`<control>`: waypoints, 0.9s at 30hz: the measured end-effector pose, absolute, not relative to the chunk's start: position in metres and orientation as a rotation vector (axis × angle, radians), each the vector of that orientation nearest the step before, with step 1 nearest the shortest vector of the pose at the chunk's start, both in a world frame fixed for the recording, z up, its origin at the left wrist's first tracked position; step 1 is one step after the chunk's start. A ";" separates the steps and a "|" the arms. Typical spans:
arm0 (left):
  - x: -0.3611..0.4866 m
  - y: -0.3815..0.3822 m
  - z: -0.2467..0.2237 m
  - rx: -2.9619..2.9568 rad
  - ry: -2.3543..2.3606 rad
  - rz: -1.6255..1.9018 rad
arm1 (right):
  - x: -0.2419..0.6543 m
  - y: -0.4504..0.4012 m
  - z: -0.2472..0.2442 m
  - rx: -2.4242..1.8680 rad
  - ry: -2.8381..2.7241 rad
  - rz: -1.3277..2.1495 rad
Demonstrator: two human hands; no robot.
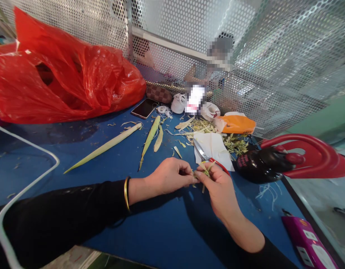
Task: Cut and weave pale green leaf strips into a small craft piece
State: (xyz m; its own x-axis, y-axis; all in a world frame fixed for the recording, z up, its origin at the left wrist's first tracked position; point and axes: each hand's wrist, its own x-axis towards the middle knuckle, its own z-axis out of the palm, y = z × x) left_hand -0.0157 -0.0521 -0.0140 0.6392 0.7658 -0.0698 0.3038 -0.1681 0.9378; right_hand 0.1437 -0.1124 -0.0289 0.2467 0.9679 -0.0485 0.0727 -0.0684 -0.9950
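Observation:
Above the blue tabletop, my left hand and my right hand meet with fingers pinched. Between them is a small piece made of pale green leaf strips, with loose ends sticking up and down. My fingers cover much of it, so its shape is not clear. Just beyond my right hand, scissors with red handles lie on a sheet of white paper; the hand partly hides the handles. Farther back and left rest a long pale leaf, a shorter green leaf and a small leaf piece.
A red plastic bag fills the back left. A phone, leaf trimmings, a tape roll and an orange packet lie along the mesh panel. On the right are a black bottle and purple power strip. A white cable runs left.

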 end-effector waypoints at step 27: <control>-0.011 -0.046 -0.020 1.206 0.912 0.605 | 0.149 -0.107 -0.024 -1.338 -0.881 0.886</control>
State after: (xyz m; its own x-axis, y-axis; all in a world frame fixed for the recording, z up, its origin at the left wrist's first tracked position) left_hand -0.0111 -0.0459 -0.0203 0.5227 0.8092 -0.2681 0.0679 0.2740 0.9593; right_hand 0.1491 -0.1068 -0.0241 0.4147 0.9097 0.0204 -0.0252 0.0339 -0.9991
